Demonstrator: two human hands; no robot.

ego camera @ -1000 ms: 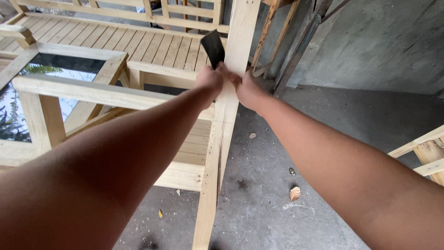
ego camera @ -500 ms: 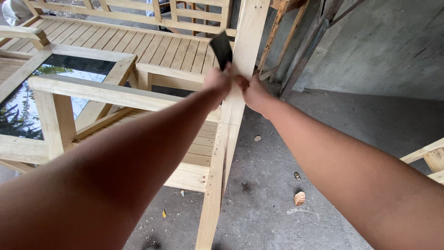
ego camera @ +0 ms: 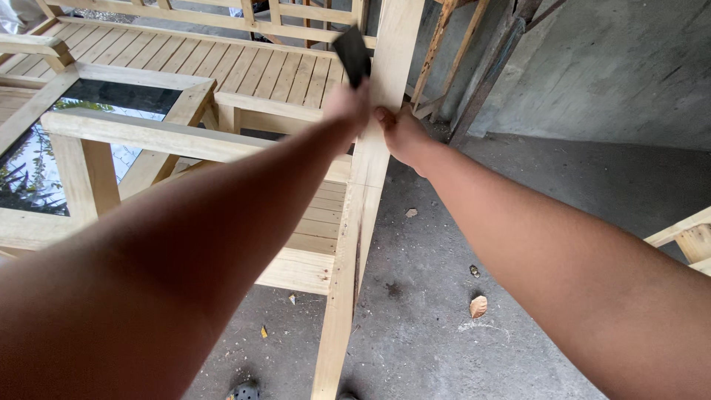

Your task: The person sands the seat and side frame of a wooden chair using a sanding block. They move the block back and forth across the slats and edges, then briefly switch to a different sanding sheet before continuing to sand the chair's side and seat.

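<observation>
While both bare arms stretch forward over a pale slatted wooden furniture frame [ego camera: 244, 74], the left hand [ego camera: 346, 106] is clamped on a dark, flat rectangular piece [ego camera: 351, 53] — blurred, its kind unclear — held beside a tall pale wooden post [ego camera: 370, 170]. Just right of it, the right hand [ego camera: 401, 133] presses closed against that post. Below lies a grey concrete floor [ego camera: 518, 244] — a dry brown leaf [ego camera: 478, 306] rests there.
</observation>
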